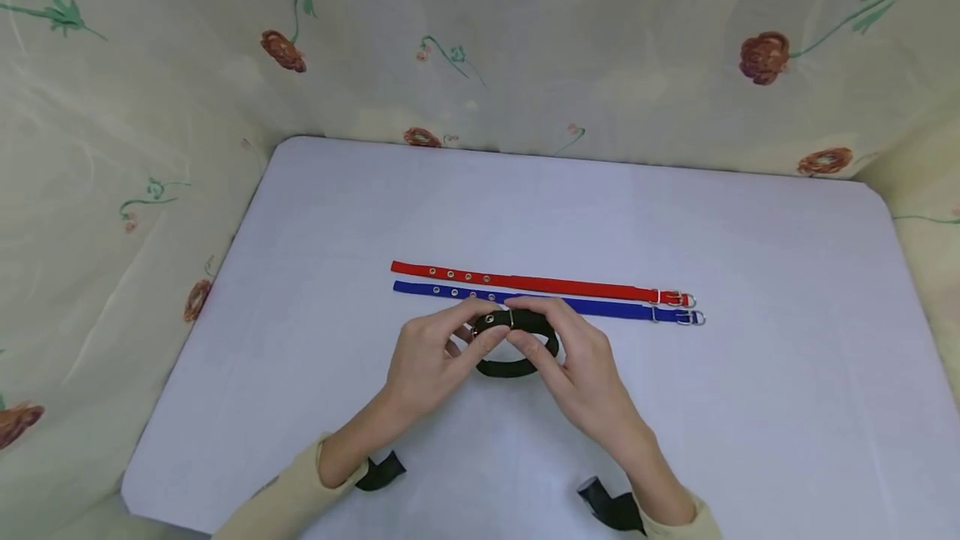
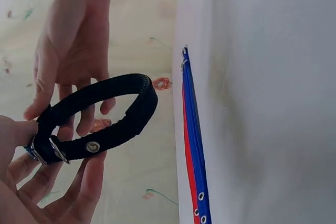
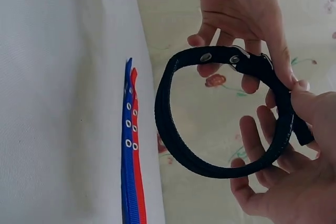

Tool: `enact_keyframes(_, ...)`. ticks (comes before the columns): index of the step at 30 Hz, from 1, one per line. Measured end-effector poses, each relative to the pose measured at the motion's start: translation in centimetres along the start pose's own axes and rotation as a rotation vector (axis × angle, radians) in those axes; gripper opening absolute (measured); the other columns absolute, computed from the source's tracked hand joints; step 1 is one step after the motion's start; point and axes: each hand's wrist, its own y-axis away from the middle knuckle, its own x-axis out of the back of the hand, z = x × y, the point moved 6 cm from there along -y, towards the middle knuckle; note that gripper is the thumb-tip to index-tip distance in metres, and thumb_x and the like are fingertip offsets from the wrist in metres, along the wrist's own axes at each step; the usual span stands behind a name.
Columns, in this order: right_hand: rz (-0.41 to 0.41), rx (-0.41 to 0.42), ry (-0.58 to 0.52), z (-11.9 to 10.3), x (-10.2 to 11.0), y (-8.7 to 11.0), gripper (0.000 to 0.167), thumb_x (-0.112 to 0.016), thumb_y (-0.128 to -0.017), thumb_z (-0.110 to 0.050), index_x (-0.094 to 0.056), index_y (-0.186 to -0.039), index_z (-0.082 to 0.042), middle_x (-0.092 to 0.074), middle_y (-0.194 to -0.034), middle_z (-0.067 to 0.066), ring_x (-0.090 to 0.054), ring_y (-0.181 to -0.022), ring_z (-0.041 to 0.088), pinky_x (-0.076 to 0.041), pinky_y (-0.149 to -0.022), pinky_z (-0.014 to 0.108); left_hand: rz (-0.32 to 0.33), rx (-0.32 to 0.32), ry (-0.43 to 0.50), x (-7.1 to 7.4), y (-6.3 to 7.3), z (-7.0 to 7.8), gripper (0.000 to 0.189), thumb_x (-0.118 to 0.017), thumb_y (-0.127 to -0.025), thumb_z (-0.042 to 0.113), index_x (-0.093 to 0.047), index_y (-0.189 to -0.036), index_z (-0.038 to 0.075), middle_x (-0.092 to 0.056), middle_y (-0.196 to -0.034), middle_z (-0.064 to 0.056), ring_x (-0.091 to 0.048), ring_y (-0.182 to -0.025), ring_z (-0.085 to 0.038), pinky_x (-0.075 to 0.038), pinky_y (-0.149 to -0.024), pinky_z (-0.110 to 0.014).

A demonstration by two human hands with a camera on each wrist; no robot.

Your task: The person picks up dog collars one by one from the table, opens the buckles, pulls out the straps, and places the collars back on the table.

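A black collar [image 1: 517,348] is bent into a loop and held just above the white table [image 1: 300,273]. My left hand [image 1: 438,348] pinches it by the strap end near the metal buckle [image 2: 50,150]. My right hand [image 1: 570,357] pinches the same joint from the other side, with the loop [image 3: 210,114] hanging between the fingers. A red collar [image 1: 540,282] and a blue collar [image 1: 600,307] lie flat and straight side by side just beyond the hands, their buckles at the right.
A pale curtain with red flowers [image 1: 765,57] walls in the table on the back and both sides. Black wrist straps [image 1: 378,473] show at both sleeves near the table's front edge.
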Motion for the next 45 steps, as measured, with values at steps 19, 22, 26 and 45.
enact_keyframes(19,-0.015,-0.008,-0.135,0.22,0.35,-0.11,0.032,-0.078,-0.097,-0.008,-0.073,-0.128,-0.015,-0.075,-0.116,0.002,-0.065,-0.092,0.010,-0.060,-0.075,0.021,-0.034,0.019,0.050,-0.17,0.25,0.45,0.027,-0.075,-0.103,0.025,-0.067,-0.124,0.010,-0.082,-0.109,-0.006,-0.079,-0.088,-0.019,-0.059,-0.064,-0.017)
enact_keyframes(22,-0.014,-0.006,-0.133,0.19,0.35,-0.06,0.031,-0.078,-0.097,-0.008,-0.074,-0.127,-0.015,-0.075,-0.114,0.001,-0.065,-0.090,0.009,-0.060,-0.073,0.021,-0.021,0.011,0.060,-0.18,0.40,0.46,0.024,-0.074,-0.104,0.023,-0.068,-0.122,0.010,-0.083,-0.107,-0.007,-0.079,-0.087,-0.019,-0.058,-0.064,-0.017)
enact_keyframes(26,-0.014,-0.008,-0.127,0.23,0.39,0.04,0.031,-0.079,-0.097,-0.008,-0.074,-0.127,-0.014,-0.075,-0.114,0.001,-0.065,-0.091,0.009,-0.060,-0.074,0.021,-0.015,0.007,0.064,-0.18,0.47,0.59,0.023,-0.074,-0.103,0.023,-0.068,-0.121,0.010,-0.083,-0.108,-0.007,-0.080,-0.088,-0.020,-0.059,-0.064,-0.017)
enact_keyframes(45,-0.030,-0.053,-0.089,0.58,0.63,0.49,0.030,-0.078,-0.099,-0.013,-0.071,-0.128,-0.015,-0.073,-0.115,0.002,-0.062,-0.092,0.013,-0.058,-0.074,0.023,-0.063,0.078,0.185,-0.65,0.98,-0.08,0.020,-0.065,-0.108,0.016,-0.060,-0.126,0.010,-0.083,-0.113,-0.016,-0.076,-0.065,-0.023,-0.058,-0.054,-0.022)
